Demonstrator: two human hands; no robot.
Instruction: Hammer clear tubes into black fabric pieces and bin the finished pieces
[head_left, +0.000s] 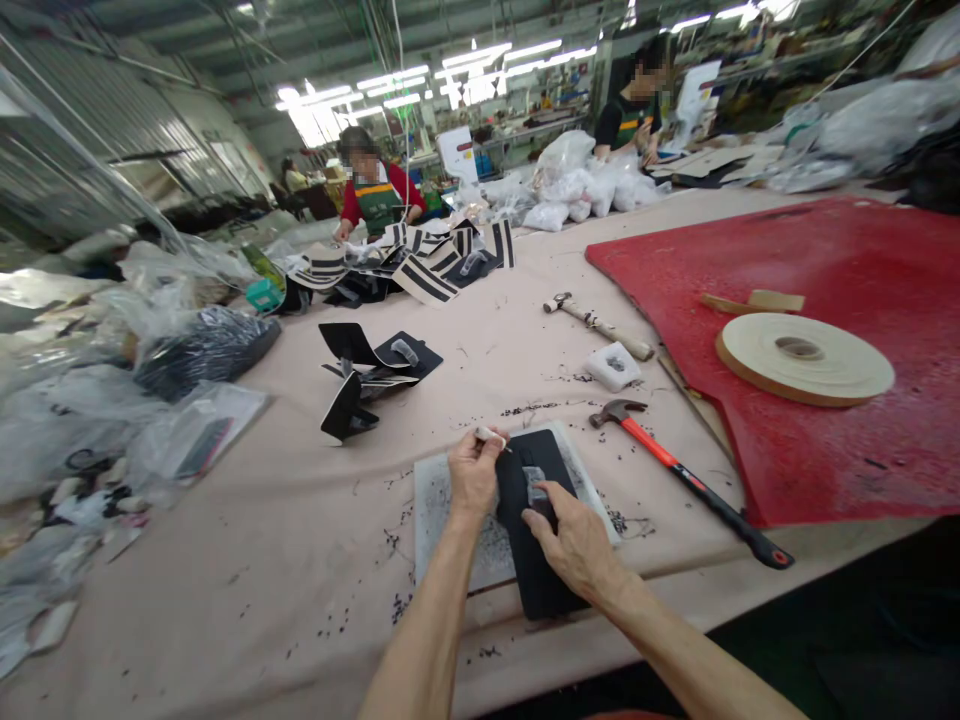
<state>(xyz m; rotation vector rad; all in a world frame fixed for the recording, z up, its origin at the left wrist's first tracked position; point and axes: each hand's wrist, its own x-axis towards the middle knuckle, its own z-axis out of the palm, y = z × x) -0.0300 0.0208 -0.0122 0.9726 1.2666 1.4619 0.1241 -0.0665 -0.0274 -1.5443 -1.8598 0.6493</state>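
My left hand (474, 475) is closed in a pinch on a small white-handled tool (489, 436) with a thin tip, over the top left edge of a black panel (534, 570). My right hand (576, 540) grips the panel from the right, thumb and forefinger beside a plastic-wrapped piece (535, 486) fixed on it. Some of its fingers are hidden. Under the panel lies a pale, speckled board (435, 515). A claw hammer (660, 455) with a red and black handle lies to the right.
A mallet (600, 325) and a white block (613, 367) lie beyond the board. A tape roll (806, 360) rests on a red sheet (810, 240). Black panels (375, 370) stand left, plastic bags (82, 430) farther left. Two people (379, 195) work across the table.
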